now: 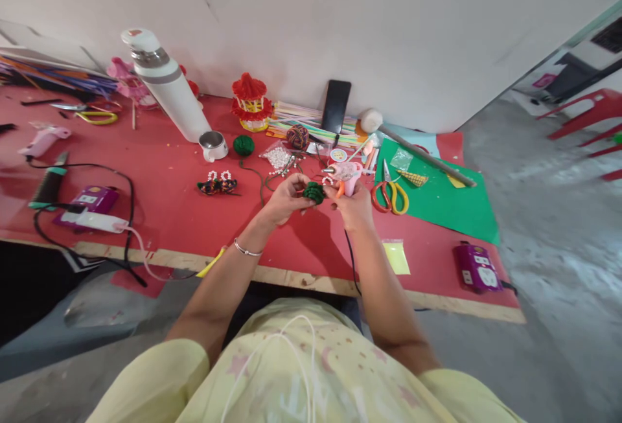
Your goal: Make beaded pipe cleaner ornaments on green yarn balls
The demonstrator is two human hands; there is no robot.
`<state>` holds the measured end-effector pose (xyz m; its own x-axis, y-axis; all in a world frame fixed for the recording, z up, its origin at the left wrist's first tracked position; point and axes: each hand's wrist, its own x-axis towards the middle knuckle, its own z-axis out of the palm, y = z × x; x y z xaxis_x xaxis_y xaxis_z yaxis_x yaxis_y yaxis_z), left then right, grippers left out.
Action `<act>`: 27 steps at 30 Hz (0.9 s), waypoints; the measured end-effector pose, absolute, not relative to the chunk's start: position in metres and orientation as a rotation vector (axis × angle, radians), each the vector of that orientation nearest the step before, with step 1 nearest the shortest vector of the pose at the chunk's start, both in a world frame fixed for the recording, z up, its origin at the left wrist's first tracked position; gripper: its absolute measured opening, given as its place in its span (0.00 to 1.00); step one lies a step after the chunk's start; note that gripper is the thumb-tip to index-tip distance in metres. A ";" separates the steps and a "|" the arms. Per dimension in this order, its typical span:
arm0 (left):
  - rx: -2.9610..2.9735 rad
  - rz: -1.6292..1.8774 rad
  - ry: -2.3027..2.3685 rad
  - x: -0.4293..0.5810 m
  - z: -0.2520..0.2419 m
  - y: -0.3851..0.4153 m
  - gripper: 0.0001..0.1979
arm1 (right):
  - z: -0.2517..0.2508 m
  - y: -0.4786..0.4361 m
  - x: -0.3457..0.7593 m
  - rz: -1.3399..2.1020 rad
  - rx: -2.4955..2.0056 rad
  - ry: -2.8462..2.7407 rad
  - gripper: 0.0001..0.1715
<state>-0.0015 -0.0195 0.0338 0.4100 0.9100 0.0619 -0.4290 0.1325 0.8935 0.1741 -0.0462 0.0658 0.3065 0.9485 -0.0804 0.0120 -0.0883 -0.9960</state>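
Between the fingers of my left hand is a small dark green yarn piece, its wound strands showing. My right hand is closed around the handle of a pink hot glue gun with an orange trigger; its nozzle points left, above the green piece. Below this hand a black cord runs down. A little loop of white beads shows between the nozzle and the green piece; what supports it is unclear. The right fingertips are close to the green piece, and whether they touch it is hidden.
Scissors lie on green sheet at right. Behind my hands are loose white beads, a green yarn ball and a phone. Leftward stand a metal cup, a white flask and a beaded multicoloured yarn piece.
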 end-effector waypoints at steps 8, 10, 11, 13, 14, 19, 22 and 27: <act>0.969 1.060 0.587 -0.002 0.039 -0.022 0.28 | 0.077 -0.051 0.174 1.113 -1.296 -0.926 0.25; 0.980 1.093 0.603 -0.001 0.038 -0.021 0.28 | 0.081 -0.052 0.176 1.112 -1.270 -0.958 0.24; 0.989 1.108 0.610 -0.001 0.037 -0.021 0.28 | 0.081 -0.053 0.177 1.112 -1.272 -0.979 0.24; 1.026 1.134 0.625 0.000 0.034 -0.019 0.28 | 0.079 -0.052 0.179 1.101 -1.301 -1.009 0.23; 1.057 1.150 0.636 0.000 0.033 -0.019 0.29 | 0.076 -0.051 0.180 1.092 -1.318 -1.012 0.24; 1.204 1.251 0.689 0.002 0.029 -0.017 0.27 | 0.059 -0.045 0.184 1.079 -1.362 -0.968 0.27; 1.234 1.253 0.733 0.002 0.029 -0.017 0.25 | 0.056 -0.045 0.185 1.116 -1.352 -0.952 0.28; 1.223 1.231 0.770 0.002 0.028 -0.017 0.24 | 0.059 -0.049 0.185 1.174 -1.288 -0.999 0.29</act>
<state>0.0016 -0.0169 0.0276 0.2266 0.9594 0.1679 -0.2684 -0.1042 0.9576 0.1849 -0.0486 0.0592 0.1614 0.9834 -0.0834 -0.0755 -0.0720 -0.9945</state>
